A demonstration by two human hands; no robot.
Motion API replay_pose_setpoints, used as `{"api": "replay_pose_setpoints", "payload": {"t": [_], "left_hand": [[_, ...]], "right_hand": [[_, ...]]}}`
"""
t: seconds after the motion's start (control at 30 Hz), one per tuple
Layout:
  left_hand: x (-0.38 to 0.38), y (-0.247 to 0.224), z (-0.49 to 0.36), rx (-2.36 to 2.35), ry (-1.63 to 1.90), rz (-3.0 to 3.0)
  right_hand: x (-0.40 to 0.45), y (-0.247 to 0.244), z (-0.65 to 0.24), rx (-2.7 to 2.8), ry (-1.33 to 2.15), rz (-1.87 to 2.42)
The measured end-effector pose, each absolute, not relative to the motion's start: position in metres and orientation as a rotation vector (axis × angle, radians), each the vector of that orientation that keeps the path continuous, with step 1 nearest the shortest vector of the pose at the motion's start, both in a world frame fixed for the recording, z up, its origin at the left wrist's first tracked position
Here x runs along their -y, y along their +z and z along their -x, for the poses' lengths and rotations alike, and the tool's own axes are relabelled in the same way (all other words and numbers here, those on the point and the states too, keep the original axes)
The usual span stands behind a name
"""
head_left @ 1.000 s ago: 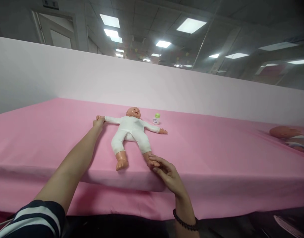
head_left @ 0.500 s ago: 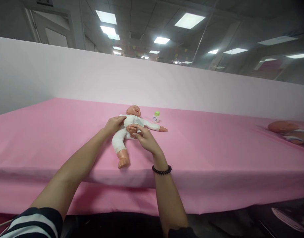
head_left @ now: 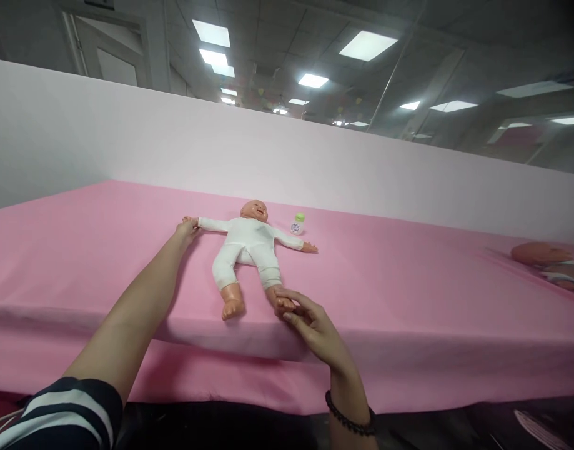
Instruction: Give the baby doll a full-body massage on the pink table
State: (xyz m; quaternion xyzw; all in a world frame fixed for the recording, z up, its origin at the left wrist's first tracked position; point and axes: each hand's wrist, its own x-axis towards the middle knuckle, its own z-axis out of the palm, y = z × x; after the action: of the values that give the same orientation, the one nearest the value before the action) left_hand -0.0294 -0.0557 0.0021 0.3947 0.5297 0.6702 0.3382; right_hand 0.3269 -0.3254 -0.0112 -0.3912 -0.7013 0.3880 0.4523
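Note:
A baby doll (head_left: 250,240) in a white suit lies face up on the pink-covered table (head_left: 385,281), its head toward the wall and its feet near the front edge. My left hand (head_left: 187,229) is closed on the doll's hand at the left, with that arm stretched out sideways. With fingers and thumb, my right hand (head_left: 310,322) grips the doll's foot on the right side; that leg lies straight. The doll's other foot and other arm rest free on the cloth. Beside its head stands a small clear bottle (head_left: 296,224) with a green cap.
A second doll (head_left: 544,256) lies at the far right of the table, partly cut off by the frame. Behind the table runs a low white wall (head_left: 277,156) with glass above it. The cloth hangs over the front edge.
The doll's right-side leg has come down from its bent position over the belly, my right hand moving with it toward me. My left hand has moved outward left, and the doll's arm there now lies stretched.

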Motion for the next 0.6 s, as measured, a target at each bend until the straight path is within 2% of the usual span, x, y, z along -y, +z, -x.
{"api": "replay_pose_setpoints", "payload": {"t": [0.1,0.3,0.47,0.6], "left_hand": [[0.052,0.002,0.025,-1.391,1.796,-1.129],[0.054,0.016,-0.009,-1.261,1.886,-1.515],[0.082,0.015,-0.035,-1.013,1.607,-1.956],[0.087,0.012,-0.033,-0.988,1.548,-1.963]], "right_hand": [[0.322,-0.011,-0.325,1.72,0.883,0.952],[0.284,0.044,-0.3,1.717,0.787,0.809],[0.234,0.062,-0.264,1.89,0.824,0.81],[0.229,0.058,-0.255,1.863,0.817,0.788]]}}
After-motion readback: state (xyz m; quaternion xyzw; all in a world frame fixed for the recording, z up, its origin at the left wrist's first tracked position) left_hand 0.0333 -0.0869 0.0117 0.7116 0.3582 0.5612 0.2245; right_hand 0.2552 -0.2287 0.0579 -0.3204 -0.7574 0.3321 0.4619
